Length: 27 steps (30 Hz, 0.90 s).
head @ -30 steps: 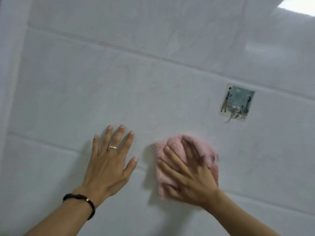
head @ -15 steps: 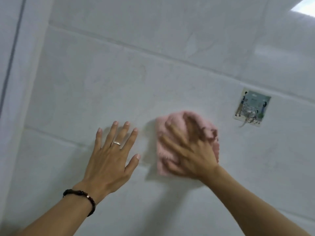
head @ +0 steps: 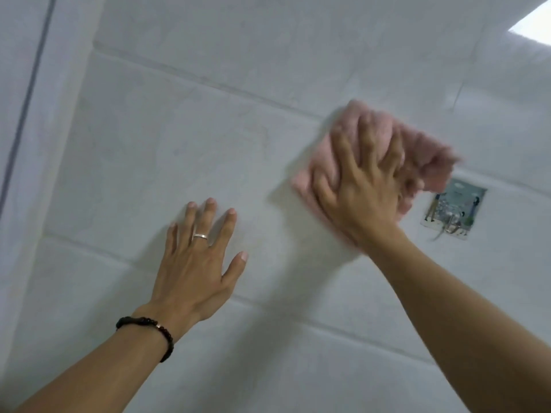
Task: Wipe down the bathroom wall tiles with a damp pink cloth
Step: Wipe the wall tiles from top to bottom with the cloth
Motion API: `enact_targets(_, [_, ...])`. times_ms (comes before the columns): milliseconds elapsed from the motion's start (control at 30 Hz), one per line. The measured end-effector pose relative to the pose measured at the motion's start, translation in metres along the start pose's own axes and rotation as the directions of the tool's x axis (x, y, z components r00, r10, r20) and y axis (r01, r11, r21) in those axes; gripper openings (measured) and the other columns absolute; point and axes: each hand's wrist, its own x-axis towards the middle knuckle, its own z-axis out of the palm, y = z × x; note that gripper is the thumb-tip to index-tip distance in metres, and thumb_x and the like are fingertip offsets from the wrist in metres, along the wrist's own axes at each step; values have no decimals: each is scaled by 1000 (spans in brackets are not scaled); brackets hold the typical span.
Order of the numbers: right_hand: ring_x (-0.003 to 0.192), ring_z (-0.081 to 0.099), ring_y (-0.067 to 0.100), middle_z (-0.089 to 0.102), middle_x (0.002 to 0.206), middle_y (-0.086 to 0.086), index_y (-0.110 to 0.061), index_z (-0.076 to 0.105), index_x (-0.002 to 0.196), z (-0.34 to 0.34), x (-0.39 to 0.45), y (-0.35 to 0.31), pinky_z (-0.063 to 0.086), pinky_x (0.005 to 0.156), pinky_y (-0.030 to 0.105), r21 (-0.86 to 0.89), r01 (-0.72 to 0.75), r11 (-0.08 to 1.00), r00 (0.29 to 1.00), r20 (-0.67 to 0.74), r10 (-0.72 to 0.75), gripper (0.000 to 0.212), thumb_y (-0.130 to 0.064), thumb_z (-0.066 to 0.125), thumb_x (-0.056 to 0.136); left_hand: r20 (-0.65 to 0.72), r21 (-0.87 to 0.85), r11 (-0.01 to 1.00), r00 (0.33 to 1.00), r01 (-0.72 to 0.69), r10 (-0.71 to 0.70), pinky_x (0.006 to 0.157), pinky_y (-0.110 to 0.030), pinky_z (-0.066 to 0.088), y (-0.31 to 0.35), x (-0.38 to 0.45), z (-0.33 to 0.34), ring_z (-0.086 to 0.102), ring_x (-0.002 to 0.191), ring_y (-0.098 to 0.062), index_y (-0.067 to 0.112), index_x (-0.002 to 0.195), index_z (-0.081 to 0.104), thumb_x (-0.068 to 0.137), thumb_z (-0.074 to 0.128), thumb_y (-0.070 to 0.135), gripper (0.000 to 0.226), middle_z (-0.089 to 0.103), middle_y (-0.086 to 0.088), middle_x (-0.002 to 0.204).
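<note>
The tiles (head: 185,138) fill the view, pale grey with grout lines running across. The right hand (head: 362,186) presses the cloth (head: 423,153) flat against them, fingers spread over it (blurred, so any pinch is hard to tell). The left hand (head: 193,263) lies flat on the tiles, fingers straight and released. Just right of the cloth hangs a hook plate (head: 453,208). The ring (head: 200,236) sits on the left hand.

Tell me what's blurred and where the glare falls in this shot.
Head view: the right hand and pink cloth are motion-smeared; the left hand against the tiles looks sharper; a bright patch glares at top right; soft shadows trail left of both hands.
</note>
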Motion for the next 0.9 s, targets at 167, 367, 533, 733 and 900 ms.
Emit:
enact_targets(167, [146, 10, 59, 12, 168, 11, -28, 28, 157, 16, -55, -44, 14, 108, 78, 59, 265, 962, 955, 122, -270, 72, -60, 35, 93, 8, -12, 1000, 1000, 11, -11, 120, -50, 2, -2, 0, -4, -11, 149, -23, 36, 154, 10, 89, 11, 63, 71, -2, 0, 163])
enact_targets(367, [146, 17, 49, 25, 163, 15, -22, 42, 150, 10, -24, -16, 12, 116, 69, -62, 564, 824, 826, 41, -562, 70, -57, 47, 91, 19, 4, 1000, 1000, -15, 15, 119, -47, -2, -7, 0, -10, -14, 148, -19, 38, 153, 5, 89, 8, 62, 69, -5, 4, 163])
enact_targets(533, [146, 11, 56, 18, 166, 11, -28, 35, 153, 21, -40, -85, -4, 113, 67, 83, 160, 984, 986, 27, -163, 70, -60, 39, 91, -30, -20, 997, 997, -69, 69, 120, -42, -3, -18, -5, -8, -9, 149, -15, 28, 155, 11, 94, 16, 59, 69, 3, 3, 163])
enact_targets(733, [140, 21, 46, 33, 159, 16, -20, 47, 149, 14, -33, -68, 28, 109, 64, 14, 593, 805, 805, 12, -593, 70, -54, 50, 88, -33, 60, 998, 999, 4, -2, 119, -47, -4, -57, -11, -17, -17, 148, -19, 25, 155, 8, 92, 14, 59, 72, -7, -1, 162])
enact_targets(900, [145, 13, 53, 17, 167, 7, -30, 33, 154, 15, -1, -83, 13, 110, 70, 51, 47, 998, 998, 50, -49, 71, -61, 36, 90, 22, 60, 995, 997, 74, -76, 118, -46, -7, -74, -18, -12, -17, 148, -21, 28, 155, 1, 88, 8, 61, 75, -12, -1, 162])
